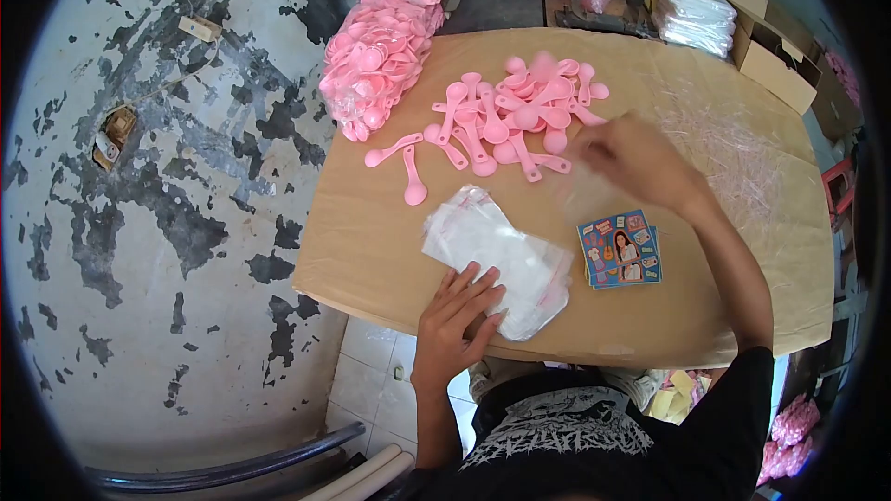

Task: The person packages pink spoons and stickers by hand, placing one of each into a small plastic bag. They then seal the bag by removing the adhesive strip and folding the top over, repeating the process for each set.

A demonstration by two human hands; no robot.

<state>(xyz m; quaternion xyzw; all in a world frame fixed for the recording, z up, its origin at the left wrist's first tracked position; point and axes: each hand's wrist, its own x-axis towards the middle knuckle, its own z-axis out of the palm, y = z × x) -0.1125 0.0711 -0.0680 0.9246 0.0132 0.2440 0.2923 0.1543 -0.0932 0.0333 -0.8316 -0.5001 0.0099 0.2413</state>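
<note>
My left hand (457, 323) lies with fingers spread on the near left edge of a stack of clear plastic bags (501, 246). Smeared by motion, my right hand (640, 162) hovers over the table to the right of a loose heap of pink plastic spoons (520, 111). A faint see-through blur hangs below its fingers, and I cannot make out what it is. Between that hand and the table's front edge sits a small pile of printed blue cards (620, 249). Two spoons lie apart at the heap's left, one of them a pink spoon (413, 176).
Large clear bags packed with pink spoons (376, 65) stand at the table's back left corner. Thin clear plastic strips (742, 153) are scattered on the right. A cardboard box (775, 60) and stacked plastic packs (691, 14) line the back right. A peeling wall (186, 223) rises at left.
</note>
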